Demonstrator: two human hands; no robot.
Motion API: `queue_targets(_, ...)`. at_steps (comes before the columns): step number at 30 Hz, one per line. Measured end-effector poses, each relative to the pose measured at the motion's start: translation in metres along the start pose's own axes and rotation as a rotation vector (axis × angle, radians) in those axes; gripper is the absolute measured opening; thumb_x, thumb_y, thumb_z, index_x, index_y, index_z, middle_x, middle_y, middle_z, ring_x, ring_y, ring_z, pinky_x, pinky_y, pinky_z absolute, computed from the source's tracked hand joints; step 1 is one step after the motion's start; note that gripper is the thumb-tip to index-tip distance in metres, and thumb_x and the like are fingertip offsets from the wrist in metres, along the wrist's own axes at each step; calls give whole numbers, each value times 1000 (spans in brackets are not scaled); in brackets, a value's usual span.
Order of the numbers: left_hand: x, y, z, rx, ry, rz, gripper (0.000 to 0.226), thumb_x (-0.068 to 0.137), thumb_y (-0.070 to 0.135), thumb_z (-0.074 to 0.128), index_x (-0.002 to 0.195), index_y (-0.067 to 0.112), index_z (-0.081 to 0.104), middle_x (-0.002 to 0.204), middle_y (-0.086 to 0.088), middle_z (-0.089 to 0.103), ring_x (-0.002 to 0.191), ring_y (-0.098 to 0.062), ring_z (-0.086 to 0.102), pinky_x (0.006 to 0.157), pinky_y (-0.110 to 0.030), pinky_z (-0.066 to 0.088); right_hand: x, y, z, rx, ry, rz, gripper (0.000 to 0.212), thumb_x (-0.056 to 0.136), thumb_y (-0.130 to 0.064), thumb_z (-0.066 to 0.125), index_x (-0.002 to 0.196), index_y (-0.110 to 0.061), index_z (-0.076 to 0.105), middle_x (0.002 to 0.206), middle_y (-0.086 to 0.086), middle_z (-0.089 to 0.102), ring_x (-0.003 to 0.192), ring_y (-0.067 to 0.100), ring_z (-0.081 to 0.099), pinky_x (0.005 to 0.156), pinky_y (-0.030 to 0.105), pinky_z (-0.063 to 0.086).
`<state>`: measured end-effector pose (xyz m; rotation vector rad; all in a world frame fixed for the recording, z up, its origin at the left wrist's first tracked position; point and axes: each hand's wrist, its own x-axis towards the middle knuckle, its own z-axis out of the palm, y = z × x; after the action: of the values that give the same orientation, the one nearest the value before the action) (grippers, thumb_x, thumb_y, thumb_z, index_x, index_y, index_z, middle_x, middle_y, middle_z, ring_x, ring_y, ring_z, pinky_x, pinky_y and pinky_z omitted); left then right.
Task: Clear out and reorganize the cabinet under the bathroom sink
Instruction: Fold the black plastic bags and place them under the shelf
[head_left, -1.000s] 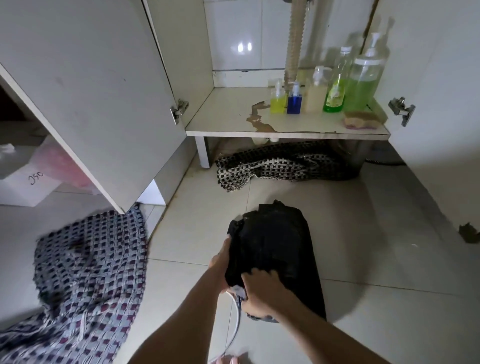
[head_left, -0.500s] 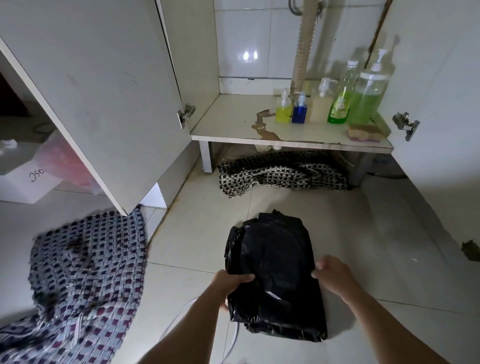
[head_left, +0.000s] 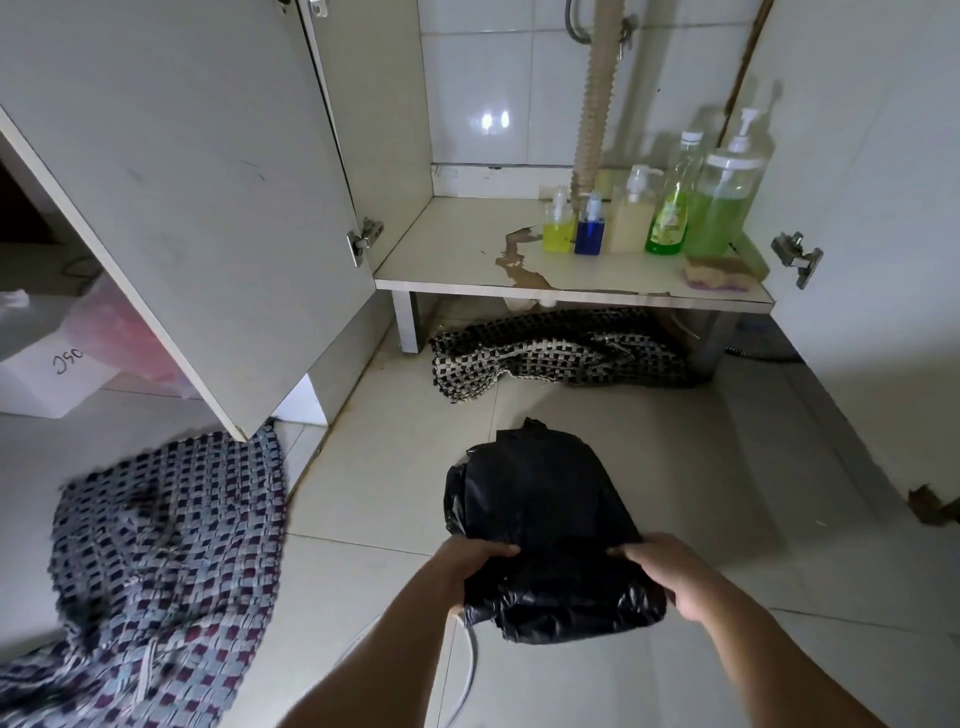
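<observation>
On bag (head_left: 545, 519), hands now lower.

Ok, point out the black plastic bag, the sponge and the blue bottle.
black plastic bag (head_left: 540, 514): head view, middle of its top face.
sponge (head_left: 719, 272): head view, its top surface.
blue bottle (head_left: 589, 236): head view, its blue body.

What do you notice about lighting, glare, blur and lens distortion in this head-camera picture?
Head view: dim overall; two bright glare spots on the back wall tile; the black plastic bag loses detail in darkness; the woven mat at left looks smeared; the wide lens bows the cabinet door.
</observation>
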<state>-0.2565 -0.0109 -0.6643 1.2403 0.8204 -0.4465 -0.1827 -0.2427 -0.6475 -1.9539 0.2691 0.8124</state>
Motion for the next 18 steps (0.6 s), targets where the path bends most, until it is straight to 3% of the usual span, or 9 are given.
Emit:
queue_targets(2,-4,21,-1,-32,-13,55,31,75,1,76,104,-3,65,89,-19,72,69,-27,69,57,-32,57,-8,-28,-6,11,18,-64,19,79,-12,71,97,-5,71,88,14,74,79,27,71,66,29,55)
queue_targets(5,-15,65,-4,-39,-46,159,39,75,4,77,111,-3,64,99,-20,72,77,-28,71,59,-32,58,-17,-74,-15,46,52,-154,18,81,-15,70,95,-5,72,87,15,74,79,28,71,73,34,57)
queue_targets(9,-38,144,-17,-6,-45,316,48,72,11,80,114,-2,62,103,-22,71,88,-32,70,71,-37,60,-36,-143,-30,262,-94,-270,20,86,-18,65,104,-8,69,96,14,74,91,28,69,92,44,52)
queue_targets(13,-54,229,-29,13,5,501,47,72,12,80,114,2,60,101,-20,72,79,-30,71,63,-36,60,-34,-208,-47,203,-268,-310,10,91,-27,57,93,-19,63,86,6,69,81,21,62,72,37,53)
queue_targets(16,-64,279,-35,23,48,581,46,71,11,81,111,3,60,100,-19,71,83,-31,71,67,-37,59,-17,-251,-43,125,-226,-330,9,90,-28,61,95,-21,60,73,1,65,68,15,59,51,26,49)
queue_targets(18,-66,302,-43,37,34,630,46,73,8,78,115,2,60,102,-20,71,86,-33,70,71,-37,57,-2,-273,-35,114,-194,-385,8,89,-24,62,96,-22,60,77,0,64,71,14,58,48,24,47)
